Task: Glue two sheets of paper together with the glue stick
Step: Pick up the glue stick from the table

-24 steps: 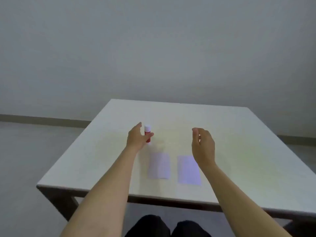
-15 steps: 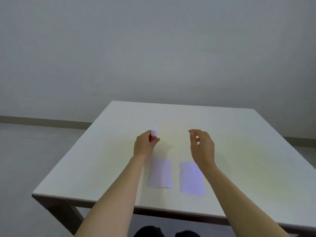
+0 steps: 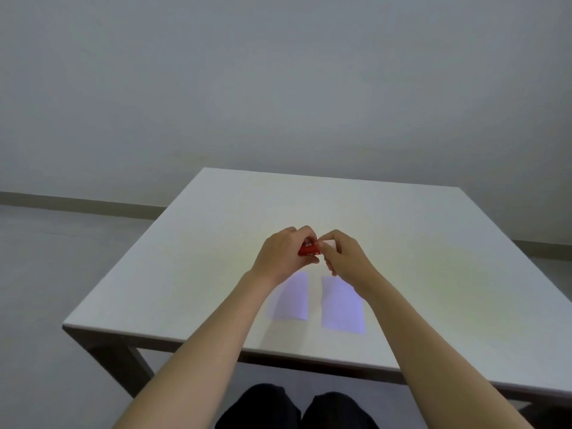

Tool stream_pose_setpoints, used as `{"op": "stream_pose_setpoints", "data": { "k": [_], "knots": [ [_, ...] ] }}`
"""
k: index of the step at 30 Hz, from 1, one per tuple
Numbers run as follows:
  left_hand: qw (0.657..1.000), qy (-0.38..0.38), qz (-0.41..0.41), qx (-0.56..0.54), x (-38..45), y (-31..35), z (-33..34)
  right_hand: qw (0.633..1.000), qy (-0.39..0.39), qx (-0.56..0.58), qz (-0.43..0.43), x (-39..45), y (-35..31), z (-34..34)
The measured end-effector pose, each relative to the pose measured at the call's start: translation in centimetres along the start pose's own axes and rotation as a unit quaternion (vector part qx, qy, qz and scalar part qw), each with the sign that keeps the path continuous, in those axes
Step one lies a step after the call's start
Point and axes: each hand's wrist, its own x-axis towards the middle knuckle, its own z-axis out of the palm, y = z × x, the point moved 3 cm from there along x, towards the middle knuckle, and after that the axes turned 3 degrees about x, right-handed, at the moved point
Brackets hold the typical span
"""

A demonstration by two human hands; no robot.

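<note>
White table (image 3: 402,230), grey wall (image 3: 278,88) (bare), floor (image 3: 62,258)

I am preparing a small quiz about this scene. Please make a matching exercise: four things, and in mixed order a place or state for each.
Things:
1. glue stick
2. left sheet
3. right sheet
4. right hand

States:
A. pinches the white end of the stick
B. flat, partly under the right forearm
C. gripped in the left hand
D. flat, beside the left forearm

Pairs: 1-C, 2-D, 3-B, 4-A

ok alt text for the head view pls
Both hands meet above a white table: the left hand holds a red glue stick while the right hand pinches its cap end. Two paper sheets lie side by side below.
</note>
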Motion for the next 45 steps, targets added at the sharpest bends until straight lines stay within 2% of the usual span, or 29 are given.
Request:
{"op": "stream_pose_setpoints", "data": {
  "k": [2,5,8,10,12,14,16,20,24,30,34,37,41,45],
  "knots": [
    [1.0,0.011,-0.001,0.001,-0.5,0.1,-0.5,0.999,-0.008,0.045,0.004,-0.9,0.3,-0.4],
    [1.0,0.009,0.01,0.008,-1.2,0.4,-0.8,0.995,0.019,0.087,0.054,-1.7,0.6,-0.8],
    [1.0,0.006,0.014,-0.023,-1.9,0.7,-0.8,0.997,0.038,0.069,0.012,-2.2,0.3,-0.9],
    [0.999,0.02,0.008,-0.044,-2.2,0.7,-1.1,0.996,-0.004,0.087,-0.01,-2.4,-0.1,-1.0],
    [0.998,0.026,0.011,-0.059,-2.4,0.7,-1.3,0.994,-0.027,0.102,0.014,-2.7,-0.5,-1.0],
    [0.997,0.022,0.03,-0.062,-2.4,1.1,-1.3,0.994,0.005,0.093,0.063,-2.6,-0.8,-1.0],
    [0.996,0.021,0.046,-0.069,-2.4,1.4,-1.3,0.996,0.029,0.054,0.059,-2.5,-0.9,-1.1],
    [0.996,0.025,0.04,-0.082,-2.4,1.2,-1.3,0.997,-0.028,0.067,0.005,-2.8,-1.0,-1.2],
    [0.996,0.018,0.047,-0.078,-2.3,1.6,-1.1,0.997,0.007,0.044,0.067,-2.5,-1.1,-1.3],
    [0.995,0.032,0.022,-0.091,-2.2,1.0,-0.8,0.998,-0.03,0.058,-0.026,-2.0,-1.0,-2.4],
    [0.994,0.045,0.026,-0.094,-1.9,1.3,-0.7,0.998,-0.024,0.059,0.028,-1.5,-1.2,-2.7],
    [0.993,0.049,0.023,-0.106,-1.7,1.5,-0.4,0.999,-0.016,0.038,0.011,-1.2,-1.3,-2.7],
    [0.987,0.068,-0.016,-0.142,-1.5,0.8,-0.5,0.993,0.045,0.095,-0.049,-0.5,-1.2,-4.3],
    [0.969,0.1,-0.082,-0.212,-2.4,-0.3,-0.3,0.977,0.179,0.119,0.004,1.0,1.2,-6.7]
  ]
}}
